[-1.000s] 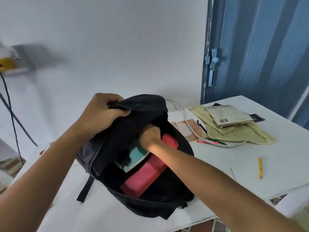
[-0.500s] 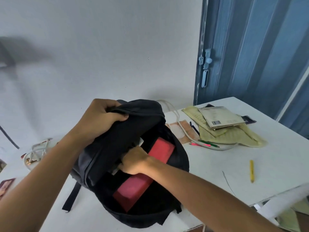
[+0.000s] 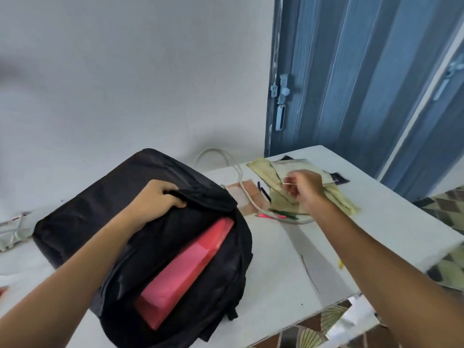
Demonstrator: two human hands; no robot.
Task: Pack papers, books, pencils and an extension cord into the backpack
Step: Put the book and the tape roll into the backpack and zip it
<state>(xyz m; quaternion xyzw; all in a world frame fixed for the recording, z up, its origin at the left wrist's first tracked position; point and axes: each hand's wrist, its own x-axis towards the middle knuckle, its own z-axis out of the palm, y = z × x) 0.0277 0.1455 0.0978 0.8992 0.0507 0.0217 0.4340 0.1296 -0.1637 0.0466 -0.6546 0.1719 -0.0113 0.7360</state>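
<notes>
A black backpack [image 3: 105,197] lies open on the white table [image 3: 389,227] with a pink book [image 3: 185,267] inside. My left hand [image 3: 155,199] grips the bag's upper flap and holds the mouth open. My right hand [image 3: 306,189] is outside the bag, over a pile of yellowish papers [image 3: 341,199] topped by a pale booklet [image 3: 301,164]. Its thumb and curled fingers bracket the booklet's near corner; blur hides whether they grip it. A pink pen [image 3: 271,216], a green pen [image 3: 283,213] and a dark blue pen [image 3: 263,192] lie beside the pile.
A white cord [image 3: 238,177] loops from behind the bag toward the pens. Coiled white cable [image 3: 12,232] sits at the far left. A yellow pencil [image 3: 340,264] peeks out beside my right forearm. A blue folding door [image 3: 351,71] stands behind the table's right end.
My right hand left the backpack and swung right to the booklet on the paper pile. The teal-covered book is no longer visible in the bag. My left hand kept its grip.
</notes>
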